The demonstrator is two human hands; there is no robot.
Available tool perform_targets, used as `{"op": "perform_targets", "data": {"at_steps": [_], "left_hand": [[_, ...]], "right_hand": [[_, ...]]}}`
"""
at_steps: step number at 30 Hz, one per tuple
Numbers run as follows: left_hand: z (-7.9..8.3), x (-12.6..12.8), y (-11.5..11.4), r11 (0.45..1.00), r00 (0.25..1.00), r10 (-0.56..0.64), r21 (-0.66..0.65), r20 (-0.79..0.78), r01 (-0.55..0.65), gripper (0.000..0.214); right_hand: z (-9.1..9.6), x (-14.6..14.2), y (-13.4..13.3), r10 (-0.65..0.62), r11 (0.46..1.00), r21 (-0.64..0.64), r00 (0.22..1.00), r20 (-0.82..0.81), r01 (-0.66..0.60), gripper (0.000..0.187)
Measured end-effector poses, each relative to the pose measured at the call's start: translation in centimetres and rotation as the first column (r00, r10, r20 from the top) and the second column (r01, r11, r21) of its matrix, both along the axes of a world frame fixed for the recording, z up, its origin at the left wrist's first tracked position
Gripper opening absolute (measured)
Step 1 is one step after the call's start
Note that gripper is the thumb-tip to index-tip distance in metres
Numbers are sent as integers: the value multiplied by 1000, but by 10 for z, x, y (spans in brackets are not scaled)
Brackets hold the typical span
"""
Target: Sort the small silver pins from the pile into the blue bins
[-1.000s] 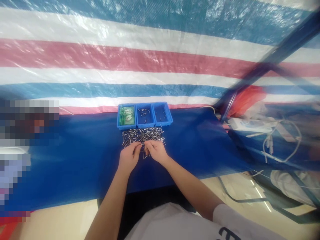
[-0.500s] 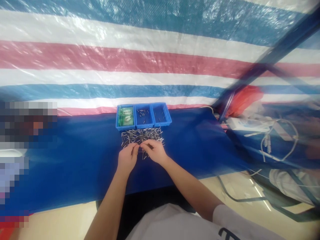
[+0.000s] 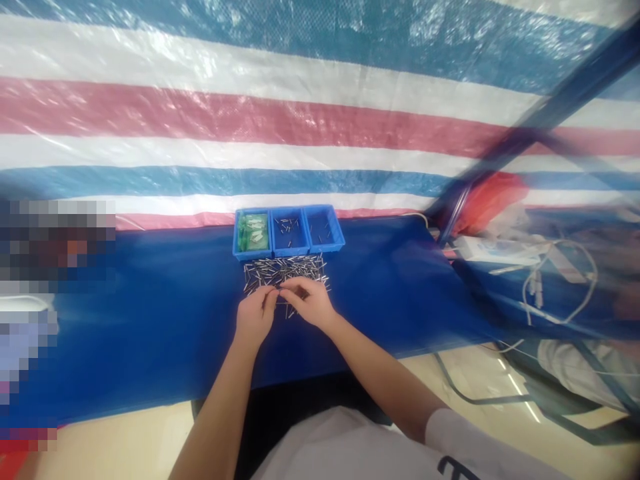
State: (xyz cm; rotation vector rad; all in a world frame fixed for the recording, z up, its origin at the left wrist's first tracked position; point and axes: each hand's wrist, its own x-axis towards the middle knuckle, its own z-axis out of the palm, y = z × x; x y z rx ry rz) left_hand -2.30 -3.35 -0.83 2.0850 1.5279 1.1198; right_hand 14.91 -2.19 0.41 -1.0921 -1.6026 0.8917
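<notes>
My left hand point(image 3: 254, 317) and my right hand point(image 3: 312, 303) meet at their fingertips, thumbs and forefingers pinched together. Whatever lies between them is too small to make out. Just beyond and partly under my fingers spreads a pile of slim, shiny metal pins point(image 3: 285, 268), some lying crosswise over others. Three blue bins stand side by side behind the pile. The left bin point(image 3: 253, 255) holds green packaging with white pieces, the middle bin point(image 3: 299, 247) several short metal pins, and the right bin point(image 3: 331, 245) a few thin dark ones.
A blue cover point(image 3: 150, 313) lies over the table. Behind it hangs a striped plastic sheet point(image 3: 200, 113). At the right are a dark metal frame point(image 3: 545, 113), a red bag point(image 3: 493, 200) and looped white cable point(image 3: 593, 280). A blurred-out area fills the left edge.
The view has shifted very slightly. My hands keep the same pinch over the pile, with only tiny movement at the fingertips.
</notes>
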Motion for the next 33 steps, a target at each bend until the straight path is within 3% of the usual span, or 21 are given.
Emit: {"op": "perform_targets", "data": {"at_steps": [5,16,23,33], "left_hand": [[0,0,0,1000,1000,1,-9,2,-1,24],[4,2,-2,1000,1000,8,-24,9,-8,26],[-2,1,-1,1000,1000,8,27,19,-9,23],[-2,1,-1,1000,1000,3,26,17,-3,22]], "right_hand": [[0,1,1,24,997,66,998,60,-28,17],[-3,4,2,59,998,-36,994,90,-56,52],[2,1,-1,26,999,-45,999,33,-25,25],[3,2,0,14,999,33,1000,28,-15,21]]}}
